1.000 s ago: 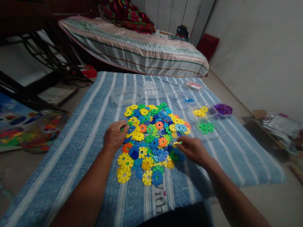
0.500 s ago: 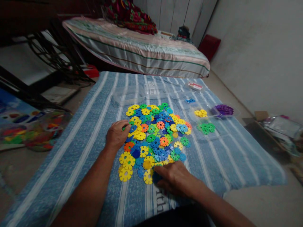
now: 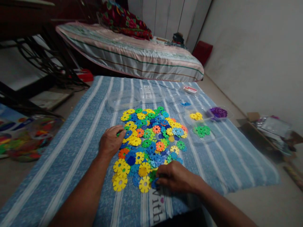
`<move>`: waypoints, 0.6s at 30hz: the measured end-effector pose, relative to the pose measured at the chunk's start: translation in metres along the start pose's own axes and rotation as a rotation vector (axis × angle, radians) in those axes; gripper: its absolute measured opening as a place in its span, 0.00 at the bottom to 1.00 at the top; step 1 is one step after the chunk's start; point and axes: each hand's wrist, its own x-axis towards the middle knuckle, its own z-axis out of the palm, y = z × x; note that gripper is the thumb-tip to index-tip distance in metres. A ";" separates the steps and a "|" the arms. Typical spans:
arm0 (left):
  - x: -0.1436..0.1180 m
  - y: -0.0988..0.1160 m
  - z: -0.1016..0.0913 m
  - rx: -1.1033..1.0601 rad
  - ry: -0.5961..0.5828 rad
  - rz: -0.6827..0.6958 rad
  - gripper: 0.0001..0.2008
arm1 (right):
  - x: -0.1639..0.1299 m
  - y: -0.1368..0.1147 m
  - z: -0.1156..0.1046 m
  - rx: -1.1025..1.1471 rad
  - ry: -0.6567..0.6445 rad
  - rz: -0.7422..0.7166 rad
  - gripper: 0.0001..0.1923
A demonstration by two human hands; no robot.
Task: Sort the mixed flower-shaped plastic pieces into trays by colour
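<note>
Striped mattress (image 3: 132,56) beyond, red floral bundle (image 3: 123,20) on it.

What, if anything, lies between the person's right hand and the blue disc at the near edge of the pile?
Nothing visible does. The right hand rests directly on the blue disc, its fingertips touching it. A yellow disc lies beside it to the left, not between them. The left hand rests at the pile's far left side.

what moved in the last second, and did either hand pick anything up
The right hand came back from the right side of the pile of discs to its near edge, fingers closing on a blue disc there. Whether it is lifted cannot be told. The left hand stayed resting on the pile's left edge.
</note>
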 end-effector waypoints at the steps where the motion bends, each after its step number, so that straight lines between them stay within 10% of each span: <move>1: 0.000 0.000 0.000 0.000 -0.001 0.001 0.14 | 0.001 0.005 -0.006 0.032 0.031 -0.001 0.02; 5: 0.000 0.001 -0.001 0.004 -0.009 0.002 0.14 | 0.012 0.035 -0.057 0.038 0.355 0.005 0.03; 11: 0.000 -0.001 0.000 0.009 -0.004 0.000 0.14 | 0.027 0.070 -0.150 -0.146 1.258 0.178 0.10; 18: -0.001 0.003 -0.001 0.010 -0.018 -0.014 0.15 | 0.027 0.071 -0.092 0.103 0.976 0.106 0.15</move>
